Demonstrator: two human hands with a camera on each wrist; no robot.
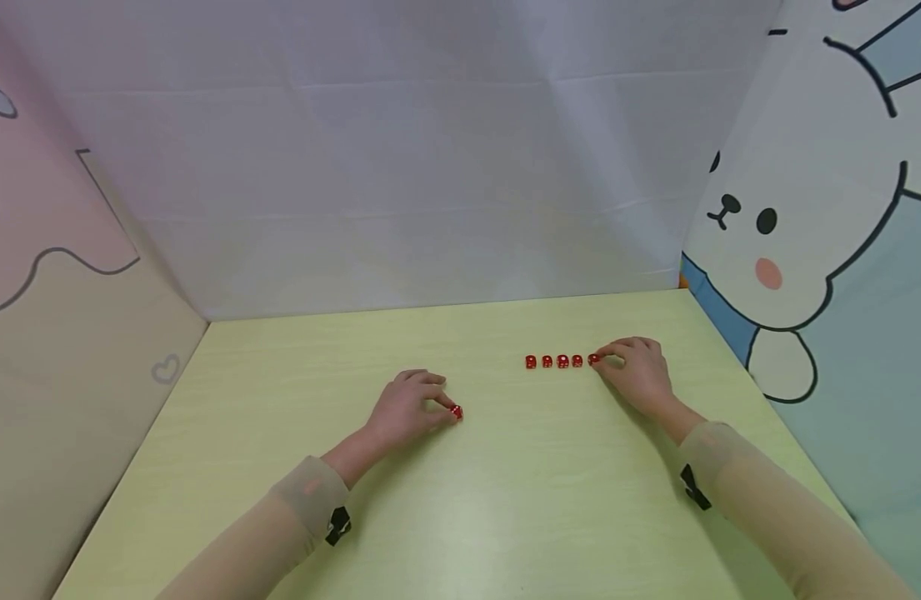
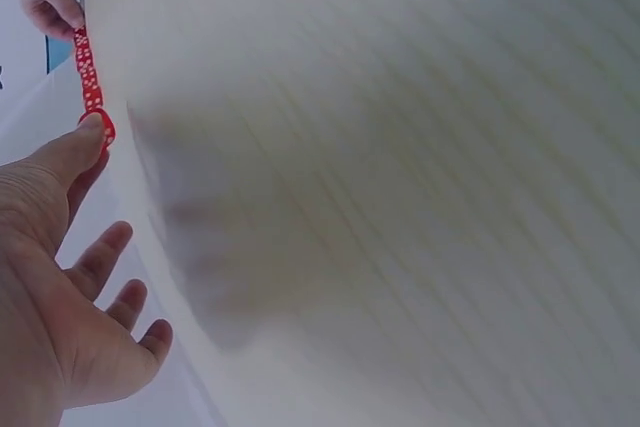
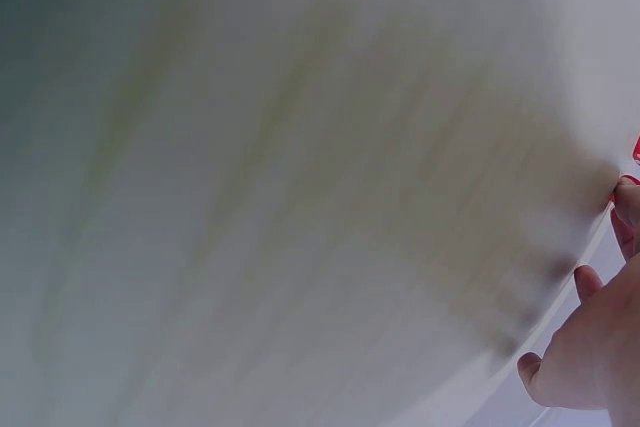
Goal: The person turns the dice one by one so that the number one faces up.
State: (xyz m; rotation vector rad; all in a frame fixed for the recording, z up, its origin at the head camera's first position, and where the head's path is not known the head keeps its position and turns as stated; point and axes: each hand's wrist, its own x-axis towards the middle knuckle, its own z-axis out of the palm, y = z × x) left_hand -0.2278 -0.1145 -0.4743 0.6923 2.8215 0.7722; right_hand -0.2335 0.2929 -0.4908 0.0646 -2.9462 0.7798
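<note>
A small red die (image 1: 457, 412) with white pips is pinched between thumb and forefinger of my left hand (image 1: 409, 408), left of the table's middle. In the left wrist view, the same die (image 2: 97, 127) shows past the thumb tip, the other fingers spread loosely. Several red dice (image 1: 563, 362) stand in a straight row farther back on the table. My right hand (image 1: 638, 375) pinches the die at the row's right end (image 1: 593, 359). The right wrist view catches that hand (image 3: 590, 337) only at its edge, with the die mostly hidden by the fingertips.
The pale yellow-green table (image 1: 475, 517) carries the dice and meets a white cloth backdrop (image 1: 415, 167) behind. A printed panel with a cartoon rabbit (image 1: 798, 233) stands along the right side, a pink and beige panel (image 1: 62, 333) along the left.
</note>
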